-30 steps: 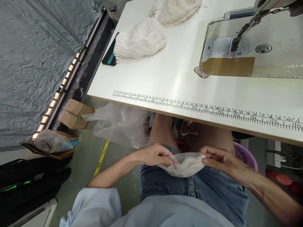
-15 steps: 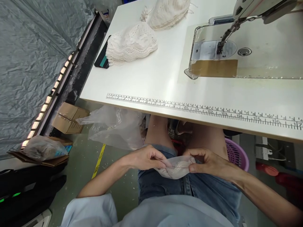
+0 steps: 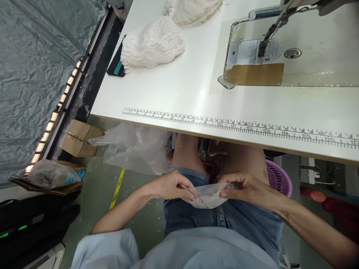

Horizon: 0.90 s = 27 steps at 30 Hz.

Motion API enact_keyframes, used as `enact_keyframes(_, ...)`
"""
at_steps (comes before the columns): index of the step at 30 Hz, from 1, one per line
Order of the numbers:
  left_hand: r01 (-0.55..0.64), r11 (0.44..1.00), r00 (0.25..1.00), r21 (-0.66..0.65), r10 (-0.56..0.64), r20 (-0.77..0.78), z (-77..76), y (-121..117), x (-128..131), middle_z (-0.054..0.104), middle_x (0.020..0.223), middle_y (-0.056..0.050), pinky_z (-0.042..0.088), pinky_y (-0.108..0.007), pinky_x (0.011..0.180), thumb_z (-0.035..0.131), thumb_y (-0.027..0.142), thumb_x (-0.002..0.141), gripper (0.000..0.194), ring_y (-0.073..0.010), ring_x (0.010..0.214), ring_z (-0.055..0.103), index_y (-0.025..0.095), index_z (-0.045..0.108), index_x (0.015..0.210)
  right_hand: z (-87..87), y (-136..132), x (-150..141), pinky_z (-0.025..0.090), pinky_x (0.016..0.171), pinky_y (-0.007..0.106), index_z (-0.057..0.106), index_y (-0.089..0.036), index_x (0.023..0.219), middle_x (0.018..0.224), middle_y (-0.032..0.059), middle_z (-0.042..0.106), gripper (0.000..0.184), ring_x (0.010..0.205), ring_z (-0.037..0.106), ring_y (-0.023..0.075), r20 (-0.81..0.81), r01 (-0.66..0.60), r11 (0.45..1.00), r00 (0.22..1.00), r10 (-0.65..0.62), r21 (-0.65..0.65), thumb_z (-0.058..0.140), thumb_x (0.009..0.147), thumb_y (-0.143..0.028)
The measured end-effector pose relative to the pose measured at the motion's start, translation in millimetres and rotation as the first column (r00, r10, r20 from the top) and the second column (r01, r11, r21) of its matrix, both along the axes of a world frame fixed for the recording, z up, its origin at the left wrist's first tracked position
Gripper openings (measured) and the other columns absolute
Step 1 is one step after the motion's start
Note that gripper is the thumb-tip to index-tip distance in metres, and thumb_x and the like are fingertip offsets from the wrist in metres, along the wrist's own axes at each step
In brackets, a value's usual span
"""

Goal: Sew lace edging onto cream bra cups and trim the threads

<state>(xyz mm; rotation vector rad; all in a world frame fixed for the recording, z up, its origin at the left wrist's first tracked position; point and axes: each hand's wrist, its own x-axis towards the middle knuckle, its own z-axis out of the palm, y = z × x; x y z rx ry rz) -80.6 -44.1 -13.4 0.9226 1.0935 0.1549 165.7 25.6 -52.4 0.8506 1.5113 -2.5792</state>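
Over my lap, below the table edge, my left hand and my right hand both pinch a small white lace-trimmed fabric piece. The left fingers grip its left end, the right fingers its right end, and the piece sags between them above my denim shorts. Both hands are closed on it.
A white sewing table with a printed ruler along its front edge carries a sewing machine, two stacks of lace pieces and a dark phone. Below lie a plastic bag, cardboard boxes and a purple basket.
My hands have drawn closer together, bunching the fabric piece into a shorter span. The view has shifted slightly, so the table sits a little further left.
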Motion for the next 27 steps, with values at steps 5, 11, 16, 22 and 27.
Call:
enact_keyframes(5, 0.054, 0.998, 0.998, 0.030, -0.054, -0.019, 3.5, 5, 0, 0.070, 0.074, -0.004, 0.040, -0.016, 0.056, 0.064, 0.035, 0.077, 0.028, -0.0082, 0.062, 0.056, 0.013, 0.073, 0.093, -6.9, 1, 7, 0.043, 0.067, 0.026, 0.071, -0.015, 0.079, 0.076, 0.0045, 0.067, 0.022, 0.074, 0.057, 0.0162, 0.055, 0.016, 0.999, 0.998, -0.018, 0.031, 0.070, 0.075, -0.037)
enact_keyframes(11, 0.040, 0.998, 0.999, 0.040, -0.039, -0.020, 2.9, 2, -2, 0.071, 0.081, -0.003, 0.041, -0.015, 0.059, 0.062, 0.037, 0.080, 0.028, -0.0082, 0.067, 0.058, 0.014, 0.073, 0.092, -9.5, 0, 5, 0.043, 0.067, 0.026, 0.071, -0.016, 0.078, 0.075, 0.0038, 0.067, 0.023, 0.073, 0.056, 0.0156, 0.044, 0.018, 1.000, 0.999, -0.018, 0.001, 0.070, 0.074, -0.038)
enact_keyframes(16, 0.042, 0.995, 0.998, 0.086, -0.045, 0.034, -0.2, 1, -3, 0.072, 0.090, -0.005, 0.046, -0.019, 0.069, 0.065, 0.035, 0.077, 0.032, -0.0127, 0.076, 0.062, 0.014, 0.070, 0.101, -4.2, 0, 2, 0.042, 0.064, 0.026, 0.071, -0.015, 0.077, 0.073, 0.0041, 0.066, 0.026, 0.069, 0.055, 0.0155, 0.054, 0.019, 1.000, 0.998, -0.020, 0.018, 0.071, 0.073, -0.040)
enact_keyframes(22, -0.092, 0.995, 0.984, 0.030, 0.087, 0.153, -11.4, 1, 14, 0.072, 0.090, -0.004, 0.049, -0.022, 0.075, 0.072, 0.027, 0.070, 0.032, -0.0152, 0.081, 0.065, 0.015, 0.071, 0.099, -0.9, 0, 0, 0.041, 0.061, 0.026, 0.071, -0.015, 0.078, 0.071, 0.0036, 0.064, 0.025, 0.067, 0.054, 0.0145, 0.056, 0.034, 0.999, 0.998, -0.034, 0.004, 0.070, 0.074, -0.040)
enact_keyframes(27, -0.091, 0.994, 0.994, 0.066, 0.086, 0.071, -15.8, 0, 16, 0.072, 0.079, -0.005, 0.048, -0.020, 0.068, 0.070, 0.034, 0.072, 0.027, -0.0147, 0.075, 0.065, 0.013, 0.074, 0.090, -0.2, 1, 3, 0.044, 0.069, 0.027, 0.071, -0.015, 0.083, 0.079, 0.0057, 0.068, 0.023, 0.075, 0.058, 0.0171, 0.056, 0.052, 0.998, 0.997, -0.050, -0.038, 0.071, 0.074, -0.036)
